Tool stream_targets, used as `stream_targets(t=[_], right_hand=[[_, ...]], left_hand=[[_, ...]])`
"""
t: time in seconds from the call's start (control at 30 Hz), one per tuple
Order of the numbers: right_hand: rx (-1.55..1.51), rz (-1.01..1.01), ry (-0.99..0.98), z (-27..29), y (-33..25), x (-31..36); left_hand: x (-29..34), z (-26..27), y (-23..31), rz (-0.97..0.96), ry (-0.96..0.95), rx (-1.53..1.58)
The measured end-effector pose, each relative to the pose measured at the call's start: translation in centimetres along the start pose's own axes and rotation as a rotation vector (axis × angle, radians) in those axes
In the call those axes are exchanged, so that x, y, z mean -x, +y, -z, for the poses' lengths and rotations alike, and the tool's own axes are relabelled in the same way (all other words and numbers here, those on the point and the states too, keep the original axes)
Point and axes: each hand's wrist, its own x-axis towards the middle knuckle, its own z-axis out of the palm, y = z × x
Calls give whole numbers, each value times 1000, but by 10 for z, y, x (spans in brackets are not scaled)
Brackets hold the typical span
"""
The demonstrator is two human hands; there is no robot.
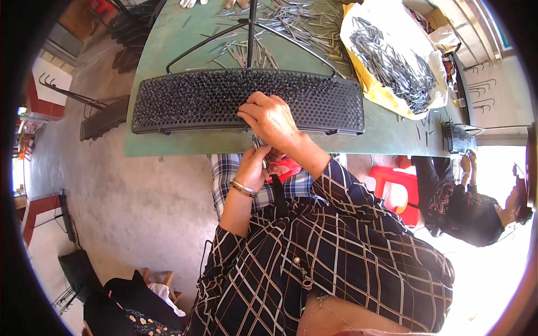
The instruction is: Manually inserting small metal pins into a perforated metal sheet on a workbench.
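Note:
A long black rack with a perforated top (330, 109) lies across the near part of the green table (151, 147). Dark pieces stand packed in its left and middle holes, while holes at the right show bare. My right hand (272, 120) is over the middle of the rack, fingers bent and pressed together at the holes; what they hold is hidden. Below it, at the table edge, my left hand (255, 167) is closed around a few thin metal rods (257, 142). Behind the rack lie loose metal rods (252, 56).
A white and yellow sack (364, 84) full of dark rods lies at the table's right. Black bent bars (250, 39) rise behind the rack. Another person's hands (193, 2) show at the far edge. A person (476, 207) works at the right beside a red stool (386, 176).

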Motion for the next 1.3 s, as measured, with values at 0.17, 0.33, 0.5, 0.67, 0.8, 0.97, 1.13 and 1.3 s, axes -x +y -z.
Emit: stream_targets(t=[0.17, 0.33, 0.5, 0.67, 0.8, 0.97, 1.13, 1.3], right_hand=[[-44, 26, -5, 12, 1, 4], [16, -353, -61, 65, 24, 24], [117, -274, -144, 55, 27, 37], [162, -149, -141, 42, 32, 37], [232, 76, -199, 42, 41, 40], [253, 157, -173, 41, 44, 41], [231, 201, -127, 43, 40, 34], [112, -168, -53, 60, 39, 23]], left_hand=[[-3, 5, -4, -3, -14, 13], [-6, 9, -3, -13, -82, -2], [-13, -4, -8, 8, -221, -66], [-9, -3, -7, 12, -178, -77], [-6, 1, -8, 2, -145, -50], [-7, 1, -8, 1, -166, -7], [-10, 4, -8, -2, -156, -1], [-9, 6, -3, -17, -142, 13]])
